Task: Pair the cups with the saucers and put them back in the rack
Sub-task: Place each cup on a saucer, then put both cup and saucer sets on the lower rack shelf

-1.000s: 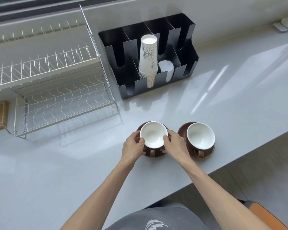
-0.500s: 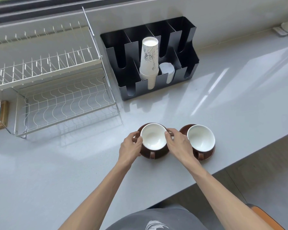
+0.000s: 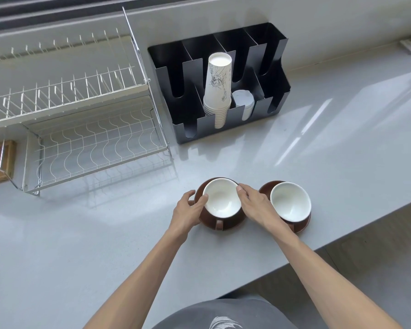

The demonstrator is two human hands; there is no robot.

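Two brown cups with white insides sit on brown saucers near the counter's front edge. The left cup (image 3: 221, 200) rests on its saucer (image 3: 233, 223), handle toward me. My left hand (image 3: 188, 211) grips the left side of that cup and saucer. My right hand (image 3: 254, 205) holds its right side, fingertips on the cup's rim. The right cup (image 3: 290, 201) stands untouched on its saucer (image 3: 303, 225). The two-tier wire dish rack (image 3: 93, 141) stands at the left, with nothing in it.
A black cup organiser (image 3: 266, 67) at the back holds a tall stack of paper cups (image 3: 218, 89) and white lids (image 3: 243, 102). A wooden board (image 3: 0, 160) lies left of the rack. The grey counter's front edge (image 3: 342, 236) runs diagonally at the right.
My hands have shifted slightly forward around the left cup and saucer, the right fingertips now on the rim. The cup and saucer stay in place.
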